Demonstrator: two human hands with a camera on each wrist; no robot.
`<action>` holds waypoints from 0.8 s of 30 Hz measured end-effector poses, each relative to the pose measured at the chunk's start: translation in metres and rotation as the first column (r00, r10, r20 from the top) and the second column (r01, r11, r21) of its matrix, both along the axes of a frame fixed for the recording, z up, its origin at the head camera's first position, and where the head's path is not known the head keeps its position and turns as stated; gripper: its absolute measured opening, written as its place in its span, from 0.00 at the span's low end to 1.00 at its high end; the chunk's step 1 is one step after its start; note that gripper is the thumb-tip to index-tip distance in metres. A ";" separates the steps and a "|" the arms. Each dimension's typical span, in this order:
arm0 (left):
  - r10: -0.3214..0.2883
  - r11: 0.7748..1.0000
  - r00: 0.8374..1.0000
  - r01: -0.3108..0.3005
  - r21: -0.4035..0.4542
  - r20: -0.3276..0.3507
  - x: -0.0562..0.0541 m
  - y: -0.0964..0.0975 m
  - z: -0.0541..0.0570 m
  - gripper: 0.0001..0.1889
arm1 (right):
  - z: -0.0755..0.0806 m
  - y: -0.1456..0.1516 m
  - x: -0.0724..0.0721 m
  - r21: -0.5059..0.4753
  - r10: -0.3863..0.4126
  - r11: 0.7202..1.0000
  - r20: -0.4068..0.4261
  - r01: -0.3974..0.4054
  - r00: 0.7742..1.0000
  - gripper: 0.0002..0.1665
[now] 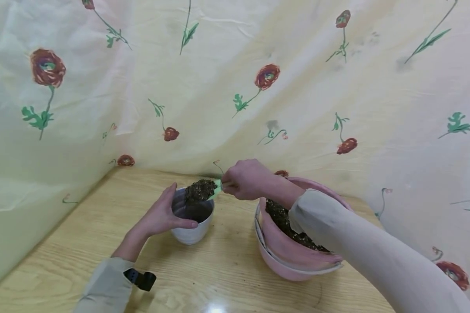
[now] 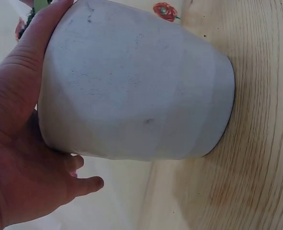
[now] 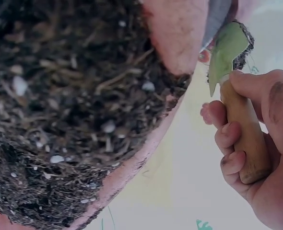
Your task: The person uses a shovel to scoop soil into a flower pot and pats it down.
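A white plant pot (image 1: 191, 235) stands upright on the wooden table, and my left hand (image 1: 160, 217) holds it at the rim, thumb on the near side and fingers on the far left. Its plain outer wall fills much of the left wrist view. My right hand (image 1: 247, 179) grips a small garden trowel (image 3: 247, 139) by its wooden handle. The trowel's green blade (image 1: 218, 188) reaches over the pot's mouth, heaped with dark potting soil (image 1: 200, 190). Inside, the pot looks dark; how much soil lies there I cannot tell.
A pink basin (image 1: 282, 270) of dark soil (image 1: 280, 217) with white specks stands right of the pot, partly under my right forearm. Flowered cloth (image 1: 219, 87) hangs behind and left of the wooden table (image 1: 203, 278). A few soil crumbs dot the tabletop.
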State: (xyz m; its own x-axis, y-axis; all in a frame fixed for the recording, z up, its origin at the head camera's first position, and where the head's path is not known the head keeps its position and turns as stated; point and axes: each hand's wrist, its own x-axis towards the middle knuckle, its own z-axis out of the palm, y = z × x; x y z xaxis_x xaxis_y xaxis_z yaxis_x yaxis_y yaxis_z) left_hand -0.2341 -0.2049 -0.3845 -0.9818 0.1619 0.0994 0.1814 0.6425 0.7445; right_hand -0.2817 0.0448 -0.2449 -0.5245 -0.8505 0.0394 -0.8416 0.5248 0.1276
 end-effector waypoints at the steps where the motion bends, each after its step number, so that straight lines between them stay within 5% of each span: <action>1: -0.003 1.000 1.000 0.003 -0.005 0.000 0.000 0.001 0.000 0.72 | 0.000 -0.001 0.000 0.014 -0.002 1.000 0.002 0.002 1.000 0.24; 24: 0.000 1.000 0.999 0.000 -0.014 0.046 -0.003 0.002 0.000 0.73 | 0.007 -0.009 0.012 0.148 0.052 0.989 -0.184 -0.025 0.982 0.17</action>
